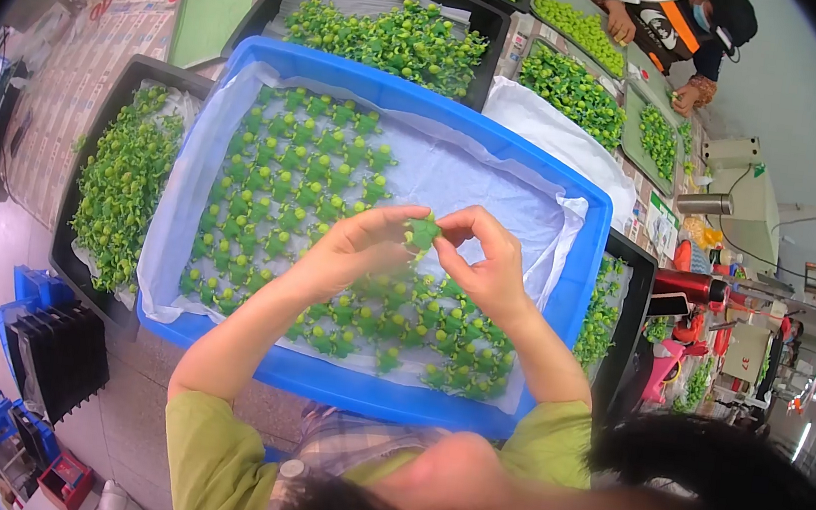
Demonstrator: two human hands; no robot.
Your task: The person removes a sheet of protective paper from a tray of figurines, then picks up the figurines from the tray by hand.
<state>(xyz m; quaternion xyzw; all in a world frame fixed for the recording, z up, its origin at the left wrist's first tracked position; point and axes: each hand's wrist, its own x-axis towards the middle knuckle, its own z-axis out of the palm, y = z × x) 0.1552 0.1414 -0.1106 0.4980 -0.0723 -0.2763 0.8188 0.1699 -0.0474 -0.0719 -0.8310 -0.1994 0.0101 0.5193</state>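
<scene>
1. My left hand (359, 245) pinches a small green leafy-shaped piece (420, 233) between thumb and fingertips, at the piece's left side.
2. My right hand (484, 262) closes on the same piece from the other side, thumb and forefinger nearly together at its right edge.
3. The piece is raised above a large rectangular blue plastic tub (352, 396), near the middle of it.
4. A thin, creased white liner (467, 176) covers the inside of the tub and laps up its walls.
5. On the liner, many small green pieces with round yellow-green tops (286, 181) are spread in loose rows along the left and the near side.
6. To my left, a black rectangular plastic tray (110, 307) holds a dense heap of similar pieces (124, 187).
7. Beyond the tub, a second black tray (497, 44) carries another heap (382, 43).
8. A flat pale-green rectangular tray (216, 12) lies on the desk with a patterned cover (65, 85).
9. At the far right, a co-worker's hand (688, 96) is near a tray of green pieces (657, 142).
</scene>
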